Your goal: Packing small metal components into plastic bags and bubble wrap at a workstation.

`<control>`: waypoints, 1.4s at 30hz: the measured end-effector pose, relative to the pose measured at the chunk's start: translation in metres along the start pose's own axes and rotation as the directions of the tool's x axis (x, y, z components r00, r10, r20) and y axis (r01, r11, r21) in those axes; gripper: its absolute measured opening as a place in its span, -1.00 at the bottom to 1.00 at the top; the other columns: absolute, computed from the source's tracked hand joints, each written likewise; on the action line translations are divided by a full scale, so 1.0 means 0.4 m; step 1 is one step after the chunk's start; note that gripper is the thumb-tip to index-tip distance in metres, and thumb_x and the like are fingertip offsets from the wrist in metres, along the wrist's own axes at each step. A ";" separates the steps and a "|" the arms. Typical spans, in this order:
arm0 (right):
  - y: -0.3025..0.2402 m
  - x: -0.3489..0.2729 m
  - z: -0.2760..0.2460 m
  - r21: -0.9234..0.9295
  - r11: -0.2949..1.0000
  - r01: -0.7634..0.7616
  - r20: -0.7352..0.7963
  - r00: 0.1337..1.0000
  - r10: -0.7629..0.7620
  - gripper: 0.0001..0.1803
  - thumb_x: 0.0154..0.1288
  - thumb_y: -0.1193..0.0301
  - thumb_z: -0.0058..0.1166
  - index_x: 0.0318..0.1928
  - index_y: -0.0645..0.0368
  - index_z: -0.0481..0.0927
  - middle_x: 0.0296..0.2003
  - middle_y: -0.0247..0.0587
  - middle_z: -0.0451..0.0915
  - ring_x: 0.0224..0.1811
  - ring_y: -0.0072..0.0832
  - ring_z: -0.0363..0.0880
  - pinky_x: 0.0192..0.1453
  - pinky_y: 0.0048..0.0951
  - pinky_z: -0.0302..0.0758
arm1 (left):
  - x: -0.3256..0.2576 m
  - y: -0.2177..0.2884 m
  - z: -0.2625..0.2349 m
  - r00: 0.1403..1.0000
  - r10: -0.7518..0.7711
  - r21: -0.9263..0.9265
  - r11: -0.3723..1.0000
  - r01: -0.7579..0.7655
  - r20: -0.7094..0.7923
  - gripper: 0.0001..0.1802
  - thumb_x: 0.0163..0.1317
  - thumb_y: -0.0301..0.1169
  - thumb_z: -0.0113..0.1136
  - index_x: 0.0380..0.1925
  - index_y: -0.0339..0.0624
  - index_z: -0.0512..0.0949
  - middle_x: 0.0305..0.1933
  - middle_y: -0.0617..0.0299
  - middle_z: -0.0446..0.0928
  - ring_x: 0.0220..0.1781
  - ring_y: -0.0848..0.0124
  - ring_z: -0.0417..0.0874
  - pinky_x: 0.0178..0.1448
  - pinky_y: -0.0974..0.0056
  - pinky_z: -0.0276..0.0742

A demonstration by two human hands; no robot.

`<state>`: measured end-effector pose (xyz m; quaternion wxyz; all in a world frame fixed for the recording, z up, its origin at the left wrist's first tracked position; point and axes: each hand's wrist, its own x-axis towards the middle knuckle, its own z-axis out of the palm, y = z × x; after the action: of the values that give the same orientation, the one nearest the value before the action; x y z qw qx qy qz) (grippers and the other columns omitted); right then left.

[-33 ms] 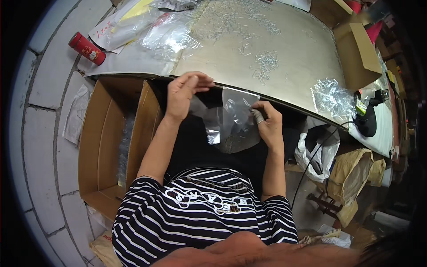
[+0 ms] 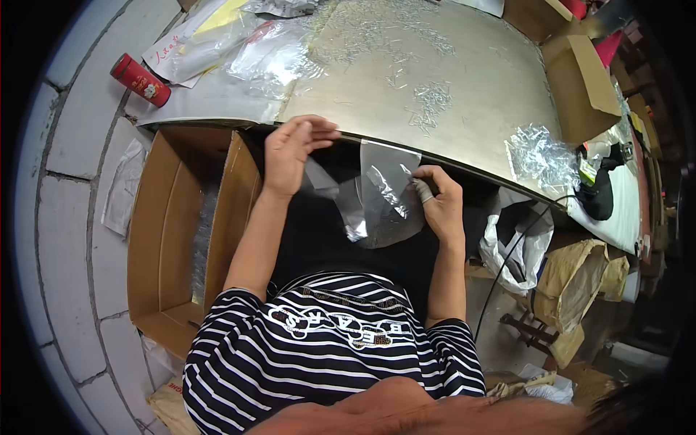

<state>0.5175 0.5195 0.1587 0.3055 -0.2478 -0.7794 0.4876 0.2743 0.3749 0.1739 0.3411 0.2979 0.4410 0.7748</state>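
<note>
I hold a clear plastic bag point(image 2: 384, 192) in front of my lap, just below the front edge of the metal-topped table point(image 2: 471, 51). My left hand point(image 2: 290, 152) pinches the bag's upper left part, fingers raised to the table edge. My right hand point(image 2: 441, 201) grips the bag's right edge; its index finger wears a white cover. Something shiny gathers at the bag's lower end point(image 2: 355, 232). Small silvery pieces point(image 2: 431, 98) lie scattered on the tabletop beyond my hands.
An open cardboard box point(image 2: 170, 239) stands on the floor at my left. A red can point(image 2: 140, 80) and flat plastic bags point(image 2: 268, 51) lie at the table's left end. Crumpled clear plastic point(image 2: 540, 148), another cardboard box point(image 2: 580, 87), a white bag point(image 2: 515, 246) and brown sacks point(image 2: 573, 283) are at my right.
</note>
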 end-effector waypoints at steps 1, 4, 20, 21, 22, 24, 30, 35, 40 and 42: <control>0.005 -0.013 -0.016 0.031 0.999 -0.018 0.013 1.000 0.017 -0.81 0.21 0.75 0.05 -0.16 0.33 0.54 -0.36 -0.28 0.62 -0.29 -0.63 0.61 -0.17 -0.60 0.52 | -0.004 -0.012 -0.036 0.999 0.007 -0.044 0.999 -0.009 -0.044 -0.71 0.47 -0.40 -0.10 -0.03 -0.41 0.50 -0.07 -0.05 0.63 -0.04 0.18 0.69 0.05 0.21 0.61; -0.006 -0.040 -0.038 -0.043 0.999 -0.016 0.096 0.995 0.020 -0.77 0.19 0.76 0.05 -0.15 0.31 0.56 -0.33 -0.28 0.63 -0.28 -0.62 0.61 -0.13 -0.58 0.53 | -0.030 -0.022 -0.060 0.995 0.003 0.207 0.978 0.018 -0.101 -0.69 0.40 -0.38 0.05 0.02 -0.37 0.49 -0.04 -0.01 0.63 0.04 0.22 0.66 0.10 0.26 0.58; 0.176 -0.175 0.141 0.142 0.951 -0.274 0.270 0.935 0.229 -0.67 0.17 0.68 0.13 -0.03 0.22 0.58 -0.60 -0.35 0.41 -0.53 -0.64 0.38 -0.41 -0.51 0.39 | -0.241 -0.316 0.022 0.846 -0.483 0.453 0.821 0.348 0.225 -0.86 0.31 -0.49 0.13 -0.24 -0.28 0.65 -0.58 0.37 0.52 -0.57 0.66 0.51 -0.51 0.52 0.38; 0.189 -0.180 0.133 0.165 0.885 -0.435 0.340 0.867 0.363 -0.75 0.13 0.66 0.16 -0.13 0.25 0.62 -0.56 -0.32 0.49 -0.48 -0.61 0.46 -0.36 -0.47 0.44 | -0.242 -0.321 0.010 0.792 -0.564 0.488 0.772 0.407 0.232 -0.88 0.28 -0.49 0.16 -0.26 -0.27 0.65 -0.57 0.35 0.54 -0.55 0.64 0.52 -0.48 0.49 0.40; 0.211 -0.182 0.128 0.162 0.885 -0.437 0.339 0.867 0.366 -0.75 0.13 0.66 0.16 -0.13 0.25 0.62 -0.56 -0.32 0.49 -0.48 -0.61 0.46 -0.36 -0.47 0.44 | -0.237 -0.320 0.001 0.729 -0.642 0.522 0.717 0.462 0.238 -0.89 0.25 -0.48 0.20 -0.29 -0.27 0.65 -0.57 0.33 0.55 -0.53 0.62 0.54 -0.45 0.46 0.42; 0.255 -0.181 0.122 -0.012 0.951 -0.310 0.498 0.822 0.275 -0.84 0.12 0.62 0.19 -0.24 0.28 0.64 -0.51 -0.24 0.59 -0.44 -0.55 0.53 -0.32 -0.38 0.48 | -0.227 -0.351 -0.044 0.725 -0.637 0.647 0.674 0.357 0.263 -0.87 0.18 -0.45 0.26 -0.33 -0.29 0.64 -0.53 0.23 0.59 -0.50 0.50 0.59 -0.38 0.37 0.46; 0.214 -0.097 0.068 -0.425 0.895 -0.136 0.265 0.927 0.267 -0.85 0.10 0.54 0.26 -0.29 0.31 0.64 -0.43 -0.05 0.63 -0.38 -0.23 0.63 -0.25 -0.35 0.51 | -0.151 -0.350 -0.019 0.877 -0.460 0.796 0.579 0.176 0.141 -0.74 0.01 -0.37 0.39 -0.48 -0.35 0.55 -0.48 -0.01 0.61 -0.40 0.16 0.67 -0.28 0.18 0.51; 0.047 0.060 -0.064 -0.274 0.960 -0.062 -0.098 0.994 0.037 -0.80 0.27 0.46 0.18 -0.12 0.26 0.63 -0.16 -0.10 0.67 -0.14 -0.30 0.65 -0.01 -0.45 0.52 | -0.132 -0.352 -0.005 0.898 -0.437 0.508 0.786 0.352 0.054 -0.58 0.02 -0.62 0.37 -0.08 -0.38 0.48 -0.35 0.15 0.64 -0.32 0.49 0.65 -0.18 0.38 0.57; 0.217 0.382 -0.086 -0.556 0.831 0.001 -0.163 0.981 -0.109 -0.40 0.39 0.24 0.01 0.34 0.26 0.30 0.38 0.15 0.21 0.47 -0.08 0.12 0.50 -0.25 0.13 | -0.084 -0.368 -0.013 0.903 -0.423 0.197 0.894 0.403 0.074 -0.54 0.01 -0.67 0.36 -0.04 -0.40 0.47 -0.26 0.17 0.64 -0.24 0.51 0.65 -0.12 0.42 0.56; 0.206 0.429 -0.027 -0.740 0.659 0.137 0.161 0.987 -0.024 -0.40 0.44 0.25 -0.07 0.39 0.26 0.21 0.43 0.09 0.15 0.51 -0.17 0.06 0.53 -0.30 0.00 | -0.105 -0.426 -0.040 0.917 -0.395 0.132 0.913 0.386 0.055 -0.60 0.00 -0.64 0.37 -0.11 -0.36 0.51 -0.28 0.20 0.63 -0.25 0.52 0.64 -0.12 0.43 0.55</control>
<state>0.4142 0.6766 0.1273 0.1439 -0.2825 -0.9399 0.1264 0.3321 0.3986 0.0091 0.4881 0.2543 0.5229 0.6509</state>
